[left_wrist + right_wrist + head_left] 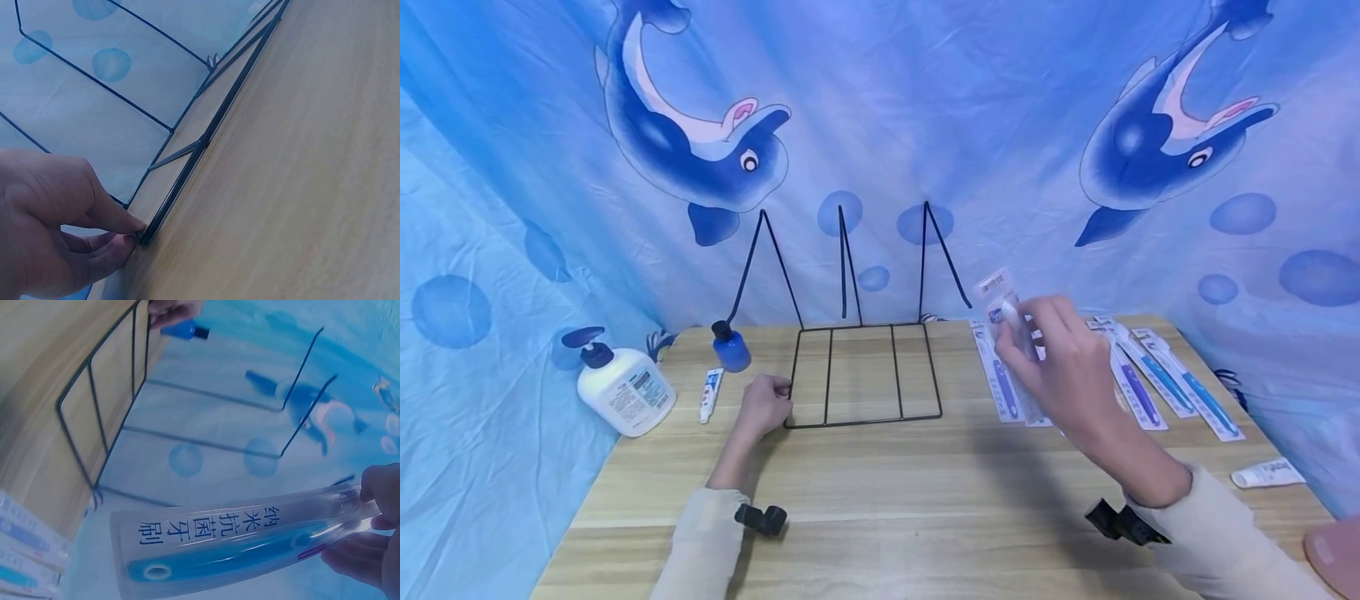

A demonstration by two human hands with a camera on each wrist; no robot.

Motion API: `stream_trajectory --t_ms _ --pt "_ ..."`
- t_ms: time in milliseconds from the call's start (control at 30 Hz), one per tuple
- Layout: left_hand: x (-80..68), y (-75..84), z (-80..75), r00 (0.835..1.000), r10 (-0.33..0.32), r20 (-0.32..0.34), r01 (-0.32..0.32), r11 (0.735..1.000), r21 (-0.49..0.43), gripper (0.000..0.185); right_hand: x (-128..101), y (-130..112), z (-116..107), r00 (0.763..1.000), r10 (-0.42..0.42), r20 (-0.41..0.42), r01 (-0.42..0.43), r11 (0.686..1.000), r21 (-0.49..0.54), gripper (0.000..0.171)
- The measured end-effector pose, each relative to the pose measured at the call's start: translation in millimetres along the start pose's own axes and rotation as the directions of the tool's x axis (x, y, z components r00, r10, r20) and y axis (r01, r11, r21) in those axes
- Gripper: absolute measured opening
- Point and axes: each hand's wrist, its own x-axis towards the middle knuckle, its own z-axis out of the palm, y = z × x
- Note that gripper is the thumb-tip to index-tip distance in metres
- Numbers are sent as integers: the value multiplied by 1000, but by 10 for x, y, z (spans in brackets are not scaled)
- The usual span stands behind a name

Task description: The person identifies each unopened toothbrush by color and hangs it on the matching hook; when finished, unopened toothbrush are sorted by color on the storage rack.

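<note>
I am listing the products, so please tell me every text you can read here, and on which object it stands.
"纳米抗菌牙刷": blue print on the clear toothbrush package held by the right hand.
Pump bottle: label print too small to read.
Small tube by the bottle: print too small.
White tube at right: blurred.
Toothbrush packages on the table: unreadable.

Bright even light, soft shadows – fisheye bend at edges, wrist views blurred (close range)
</note>
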Motion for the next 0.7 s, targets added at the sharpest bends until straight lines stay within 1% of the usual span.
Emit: stream_trajectory --t_ms 100,233,400,533,700 --pt "1 2 4 1000 0 -6 0 1000 -3 49 -17 -73 6 999 -41 10 41 999 9 18" --pt "-8 10 11 1000 -3 -13 3 1000 -1 48 -37 -97 55 997 -67 32 66 998 4 17" --pt "-8 15 10 1000 5 -21 -5 1000 -3 48 -61 -76 150 998 -48 31 48 998 28 15" --pt "-12 14 14 1000 4 -23 -4 1000 -6 48 -65 -45 219 998 -43 49 42 999 14 15" --pt "-14 0 -2 1000 1 -20 -2 1000 -8 48 -23 10 377 999 -26 43 25 1000 18 15"
